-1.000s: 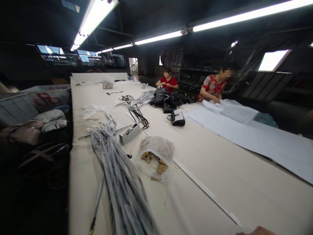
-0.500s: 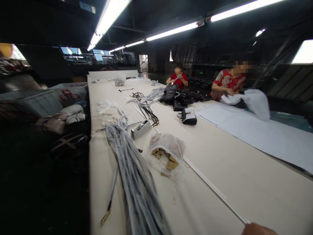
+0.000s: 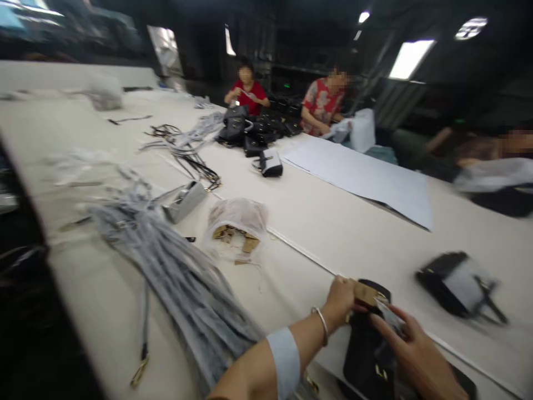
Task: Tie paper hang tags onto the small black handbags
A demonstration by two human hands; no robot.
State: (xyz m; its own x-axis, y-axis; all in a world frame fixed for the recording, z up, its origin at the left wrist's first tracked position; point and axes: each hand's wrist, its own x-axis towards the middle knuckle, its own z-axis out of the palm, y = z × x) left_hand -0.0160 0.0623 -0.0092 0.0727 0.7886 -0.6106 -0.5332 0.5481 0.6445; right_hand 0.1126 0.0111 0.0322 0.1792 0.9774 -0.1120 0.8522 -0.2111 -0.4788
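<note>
Both hands have moved into the lower right: left hand [image 3: 339, 300] pinches brown tag [image 3: 367, 293] at black bag [image 3: 363, 353]; right hand [image 3: 420, 349] overlaps bag, grip indeterminable. Any tag print is illegible.

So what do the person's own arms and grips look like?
The left arm wears a silvery bangle at the wrist and a wide pale-blue band across the forearm. The left grip and right grip are bare hands without gloves; no sleeves show.
</note>
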